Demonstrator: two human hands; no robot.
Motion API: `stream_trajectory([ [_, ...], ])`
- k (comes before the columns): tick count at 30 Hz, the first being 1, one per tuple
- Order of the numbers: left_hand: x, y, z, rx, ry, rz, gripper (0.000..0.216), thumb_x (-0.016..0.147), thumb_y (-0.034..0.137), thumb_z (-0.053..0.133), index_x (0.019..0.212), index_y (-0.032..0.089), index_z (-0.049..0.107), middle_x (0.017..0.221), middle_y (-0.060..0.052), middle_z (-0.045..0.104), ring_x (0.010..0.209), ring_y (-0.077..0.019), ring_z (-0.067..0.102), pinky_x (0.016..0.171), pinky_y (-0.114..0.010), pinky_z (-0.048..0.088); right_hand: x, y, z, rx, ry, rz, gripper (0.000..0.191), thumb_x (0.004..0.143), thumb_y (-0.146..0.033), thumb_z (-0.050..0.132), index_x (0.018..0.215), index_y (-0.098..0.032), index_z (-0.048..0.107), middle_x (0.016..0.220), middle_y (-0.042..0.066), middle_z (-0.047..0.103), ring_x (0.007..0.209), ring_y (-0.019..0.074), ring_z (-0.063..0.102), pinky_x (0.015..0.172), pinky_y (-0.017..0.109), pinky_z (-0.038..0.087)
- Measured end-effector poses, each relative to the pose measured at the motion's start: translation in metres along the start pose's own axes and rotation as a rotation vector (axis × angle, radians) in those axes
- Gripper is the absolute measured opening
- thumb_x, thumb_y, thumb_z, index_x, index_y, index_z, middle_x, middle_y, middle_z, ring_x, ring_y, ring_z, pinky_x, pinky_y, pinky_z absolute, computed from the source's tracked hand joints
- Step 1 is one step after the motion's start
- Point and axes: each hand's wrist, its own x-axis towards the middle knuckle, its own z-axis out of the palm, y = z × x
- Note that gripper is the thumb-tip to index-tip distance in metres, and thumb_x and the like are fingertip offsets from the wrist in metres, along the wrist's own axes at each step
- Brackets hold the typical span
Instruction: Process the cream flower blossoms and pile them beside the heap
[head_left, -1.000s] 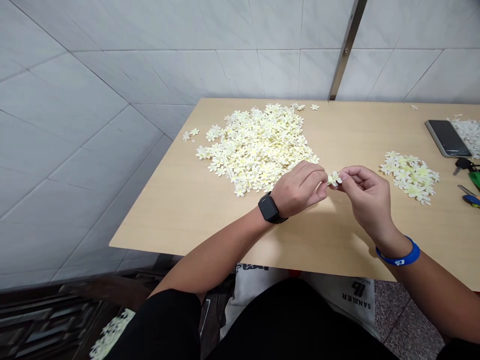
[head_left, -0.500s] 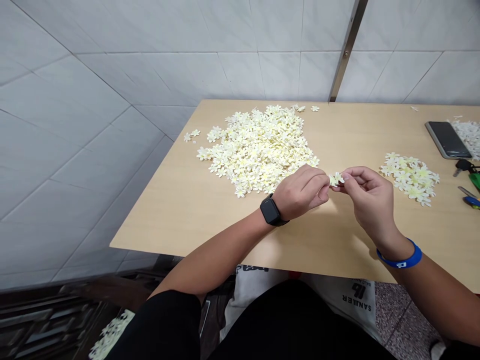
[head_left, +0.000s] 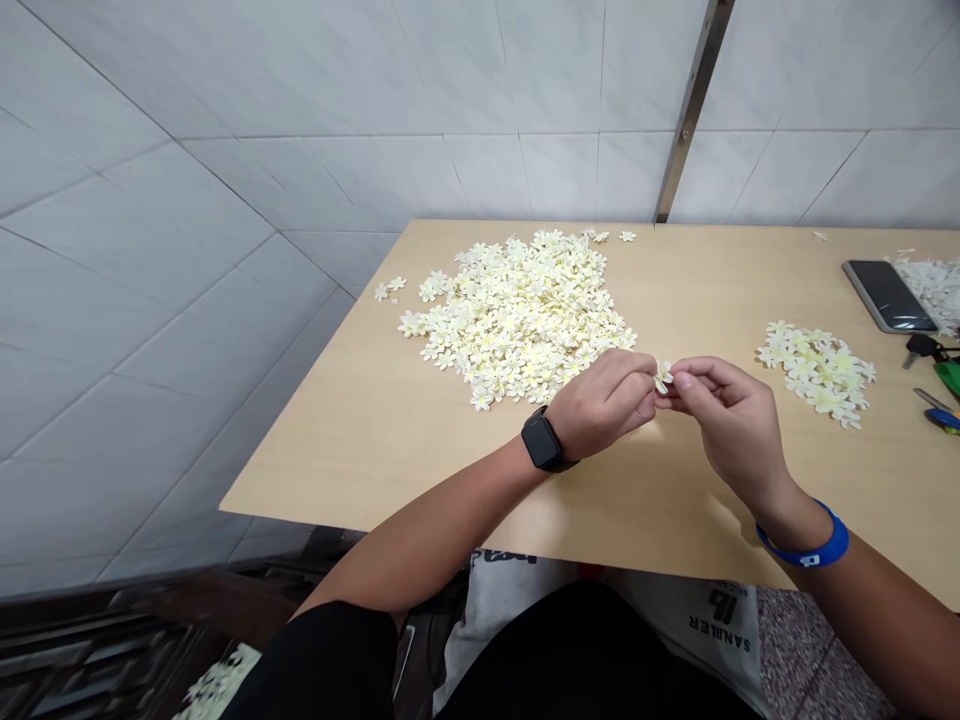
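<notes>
Between my hands is a small cream-white artificial flower (head_left: 663, 377) with a yellow centre. My right hand (head_left: 727, 410), wearing a blue wristband, pinches its right side between thumb and fingers. On the other side, my left hand (head_left: 606, 400) is closed with curled fingers at the flower's left edge; its fingertips are partly hidden. A black watch sits on the left wrist. Just behind my left hand spreads a large pile of the same flowers (head_left: 525, 310). To the right of my right hand lies a smaller flat pile of flowers (head_left: 821, 370).
On the right of the wooden table (head_left: 360, 450) lie a phone (head_left: 889, 296), a black-headed key (head_left: 921, 347), a blue-handled tool (head_left: 941, 415) and a heap of small white pieces (head_left: 934, 290). A tiled wall (head_left: 337, 70) borders the back and left.
The view has tilted slightly upward, so everything sits lower. Two blossoms showed between my fingers before; one shows now. My hands are slightly closer together.
</notes>
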Motion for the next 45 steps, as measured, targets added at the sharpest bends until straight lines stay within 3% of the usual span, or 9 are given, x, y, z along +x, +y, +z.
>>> stream_trajectory([
  [6,-0.004,-0.001,0.002,0.026,-0.053,0.042,0.013,0.094,0.012,0.058,0.1,0.02,0.051,0.093,-0.004,0.07,0.086,-0.0154,0.067,0.077,-0.029,0.057,0.002,0.003,0.0,0.052,-0.033,0.073,0.024,0.078,-0.039,0.085,0.089,-0.02,0.074,0.085,0.003,0.076,0.076,0.0164,0.075,0.075,0.03,0.066],
  [12,-0.001,0.0,0.001,0.036,-0.007,0.072,0.015,0.088,0.008,0.061,0.098,0.017,0.055,0.09,-0.008,0.071,0.085,-0.0179,0.068,0.075,-0.031,0.059,0.006,0.004,0.002,0.115,0.01,0.124,0.026,0.075,-0.04,0.087,0.081,-0.019,0.072,0.081,0.001,0.075,0.074,0.0147,0.074,0.078,0.03,0.066],
  [16,-0.001,0.001,0.002,0.023,-0.023,0.071,0.014,0.087,0.007,0.061,0.095,0.017,0.056,0.096,-0.008,0.073,0.085,-0.0169,0.069,0.076,-0.031,0.06,0.006,0.005,0.001,0.128,0.051,0.132,0.027,0.074,-0.04,0.088,0.08,-0.019,0.071,0.074,0.0,0.072,0.068,0.0123,0.071,0.07,0.024,0.063],
  [25,-0.007,0.0,0.006,-0.067,-0.05,0.004,0.015,0.088,0.007,0.058,0.098,0.018,0.055,0.1,-0.01,0.073,0.09,-0.0185,0.069,0.078,-0.033,0.059,-0.001,0.001,0.007,-0.105,0.155,-0.064,0.016,0.08,-0.032,0.08,0.081,-0.02,0.069,0.075,0.002,0.071,0.068,0.0162,0.071,0.064,0.028,0.062],
  [29,-0.006,-0.001,0.006,-0.097,-0.05,-0.019,0.017,0.091,0.012,0.063,0.107,0.016,0.057,0.099,-0.011,0.072,0.093,-0.0193,0.068,0.081,-0.033,0.059,-0.003,0.003,0.01,-0.172,0.172,-0.13,0.01,0.081,-0.027,0.077,0.082,-0.021,0.07,0.079,0.003,0.072,0.075,0.0174,0.072,0.069,0.029,0.063],
  [38,-0.009,-0.004,0.007,-0.056,-0.11,-0.084,0.014,0.097,0.013,0.057,0.11,0.016,0.062,0.1,-0.008,0.073,0.092,-0.0173,0.067,0.083,-0.032,0.058,0.002,0.006,0.007,-0.146,0.108,-0.082,0.01,0.082,-0.026,0.077,0.089,-0.021,0.074,0.084,0.004,0.073,0.081,0.018,0.073,0.075,0.031,0.063],
  [45,-0.009,-0.004,0.007,-0.05,-0.026,-0.015,0.012,0.093,0.009,0.064,0.104,0.014,0.064,0.094,-0.009,0.073,0.088,-0.0179,0.068,0.08,-0.031,0.058,0.006,0.007,0.005,-0.093,0.1,-0.044,0.008,0.08,-0.025,0.078,0.085,-0.02,0.073,0.077,0.002,0.071,0.074,0.0163,0.071,0.071,0.03,0.061],
])
